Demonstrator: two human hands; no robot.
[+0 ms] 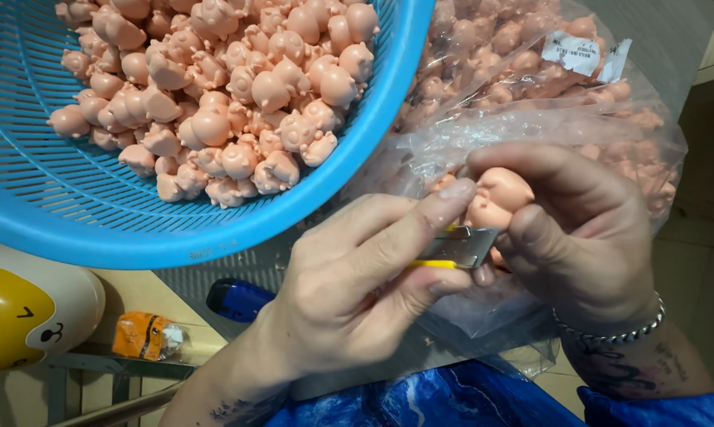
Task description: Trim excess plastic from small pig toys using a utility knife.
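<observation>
Trimming a little pink pig figure (pixel 495 202) over the clear bag (pixel 610 119)

Pinched tight in right hand (pixel 578 229), left hand (pixel 357 277) clamped on yellow-handled blade (pixel 460 247). Looks light, soft, rubbery, bit slippery; best gripped round the body, clear of the edge.

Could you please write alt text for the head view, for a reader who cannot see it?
The left hand presses a small utility blade against a pink toy figure gripped by the right hand. Behind them sit a blue basket heaped with similar figures and a clear plastic bag holding more.
</observation>
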